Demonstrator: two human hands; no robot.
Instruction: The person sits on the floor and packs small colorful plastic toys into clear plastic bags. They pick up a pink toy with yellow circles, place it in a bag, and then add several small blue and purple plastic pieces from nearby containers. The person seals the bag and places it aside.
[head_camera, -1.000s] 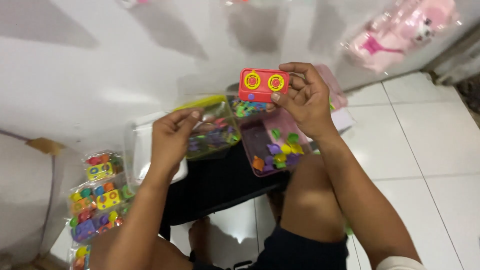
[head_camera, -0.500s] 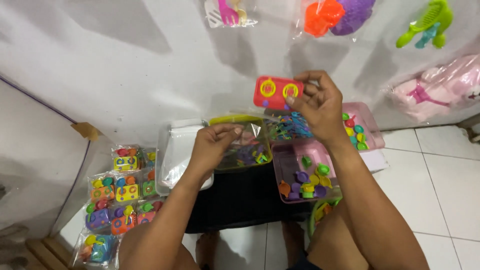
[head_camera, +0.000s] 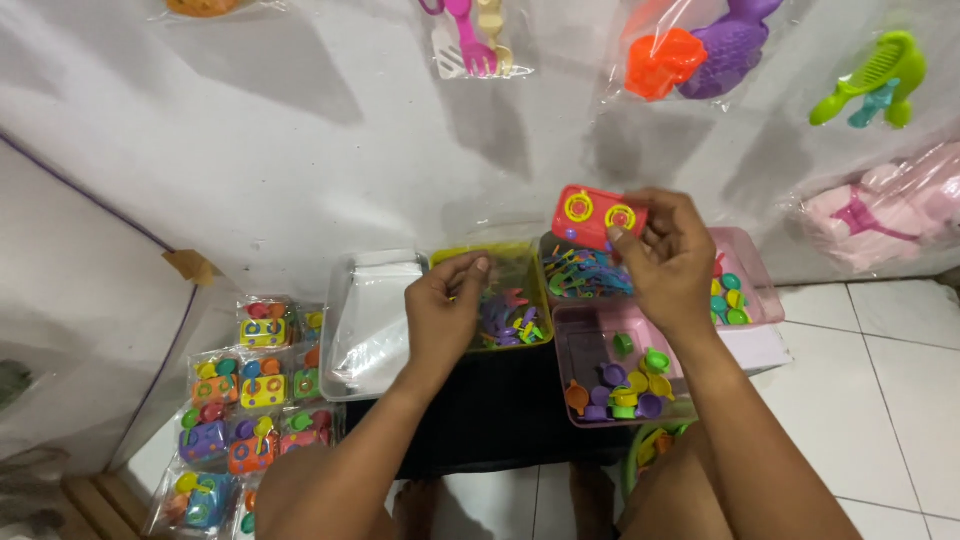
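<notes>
A pale wall (head_camera: 300, 130) fills the background, hung with four or five clear bags of plastic toys, and white floor tiles (head_camera: 880, 380) run off to the right. The person sits against it with a black board (head_camera: 500, 420) across the lap, which serves as a counter for four shallow trays set side by side, probably to keep each kind of piece within easy reach.

From the left, a clear tray (head_camera: 370, 320) holds what looks like empty bags. A yellow-green tray (head_camera: 520, 300) has small purple and pink pieces. Two pink trays follow: the near pink tray (head_camera: 610, 370) has little cups and pots in green, purple and orange, and the far pink tray (head_camera: 745, 285) is partly hidden by the right arm. On the floor at lower left lies a pile of filled packets (head_camera: 240, 400), roughly ten, stacked out of the way.

The right hand (head_camera: 670, 260) holds a red toy stove (head_camera: 597, 215) with two yellow burners, lifted above the trays, its grip closed on the stove's right end. The left hand (head_camera: 445, 305) hovers over the yellow-green tray, fingers pinched narrow; whether they hold anything I cannot tell.
</notes>
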